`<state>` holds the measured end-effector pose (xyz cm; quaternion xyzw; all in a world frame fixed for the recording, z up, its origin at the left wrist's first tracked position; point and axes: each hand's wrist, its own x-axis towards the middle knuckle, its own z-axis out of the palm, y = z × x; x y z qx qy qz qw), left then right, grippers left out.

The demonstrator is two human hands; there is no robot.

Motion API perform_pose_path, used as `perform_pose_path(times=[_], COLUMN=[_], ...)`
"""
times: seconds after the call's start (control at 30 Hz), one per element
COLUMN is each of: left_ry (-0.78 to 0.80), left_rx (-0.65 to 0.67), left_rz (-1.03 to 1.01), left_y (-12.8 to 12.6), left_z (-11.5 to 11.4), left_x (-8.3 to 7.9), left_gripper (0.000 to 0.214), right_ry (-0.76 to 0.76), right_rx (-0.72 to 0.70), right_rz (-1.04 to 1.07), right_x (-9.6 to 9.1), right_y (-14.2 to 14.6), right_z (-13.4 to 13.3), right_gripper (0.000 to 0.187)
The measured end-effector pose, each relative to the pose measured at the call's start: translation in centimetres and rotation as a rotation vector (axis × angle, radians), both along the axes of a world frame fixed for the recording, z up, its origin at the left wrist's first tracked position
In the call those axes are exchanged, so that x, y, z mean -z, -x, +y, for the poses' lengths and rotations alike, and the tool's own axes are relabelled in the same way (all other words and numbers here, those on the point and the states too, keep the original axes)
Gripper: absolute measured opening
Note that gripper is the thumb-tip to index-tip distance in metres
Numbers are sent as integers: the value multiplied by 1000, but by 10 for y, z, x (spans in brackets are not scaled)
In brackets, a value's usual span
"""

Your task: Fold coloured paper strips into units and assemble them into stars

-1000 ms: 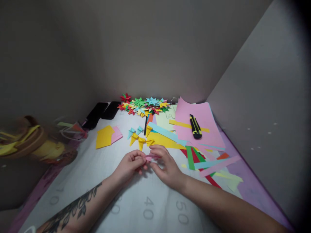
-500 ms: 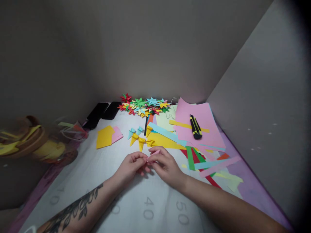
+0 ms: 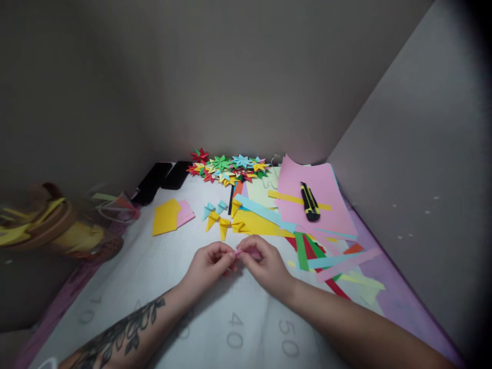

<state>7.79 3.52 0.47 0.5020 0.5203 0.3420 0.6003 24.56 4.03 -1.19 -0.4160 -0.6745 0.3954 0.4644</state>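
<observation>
A small piece of pink paper (image 3: 252,251) is pinched between both my hands, mostly covered by the fingers. My left hand (image 3: 212,264) is closed on its left end with thumb and fingertips. My right hand (image 3: 265,262) grips it from the other side, fingers curled over it. Just beyond the hands lie several folded yellow paper pieces (image 3: 224,227) and two folded light-blue paper pieces (image 3: 208,210). Farther left, yellow paper squares (image 3: 164,218) overlap pink paper squares (image 3: 186,213).
Folded paper stars (image 3: 221,163) are heaped by the wall. A utility knife (image 3: 309,202) rests on pink paper sheets (image 3: 338,205) at the right. Coloured paper strips (image 3: 302,251) lie scattered nearby. Two black phones (image 3: 177,175) stand back left, near a wicker basket (image 3: 65,220).
The pink paper has turned and sunk lower between my fingers. My right hand's fingers have curled in more, and both hands' fingertips are closer together.
</observation>
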Motion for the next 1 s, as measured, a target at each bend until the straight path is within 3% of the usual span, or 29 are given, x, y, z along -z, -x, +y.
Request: perform_pose_path(times=[0.2, 0.53, 0.83, 1.0], left_ry=[-97, -158, -239, -229], left_rx=[-11, 9, 71, 54], left_rz=[135, 205, 232, 278], left_y=[-1, 1, 2, 4], left_z=[-1, -2, -4, 0], left_x=[-1, 0, 2, -3], left_gripper=[22, 15, 16, 17], right_ry=[168, 269, 339, 427], right_rx=[72, 64, 58, 95], right_rz=[210, 247, 218, 388], right_x=[5, -6, -8, -9], right_y=[5, 6, 11, 4], right_z=[-2, 0, -4, 11], right_gripper=[36, 43, 38, 41])
